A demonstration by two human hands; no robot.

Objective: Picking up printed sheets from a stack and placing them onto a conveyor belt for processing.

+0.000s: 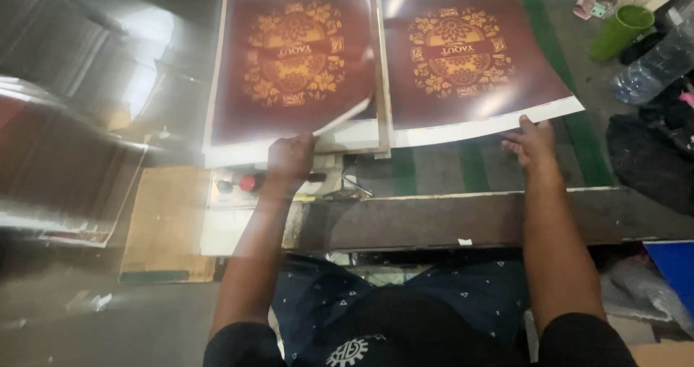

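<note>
Two dark red printed sheets with a gold floral emblem lie side by side ahead of me. My left hand (290, 157) grips the near edge of the left sheet (289, 107), whose near right corner curls upward off the stack beneath. My right hand (533, 141) presses flat on the near white margin of the right sheet (470, 114), which lies on a green surface (578, 132).
A control panel with a red button (249, 183) and a black button sits under my left hand. A dark metal bar (434, 219) runs across in front of me. At the right stand a green cup (618, 31) and a clear plastic bottle (654, 67).
</note>
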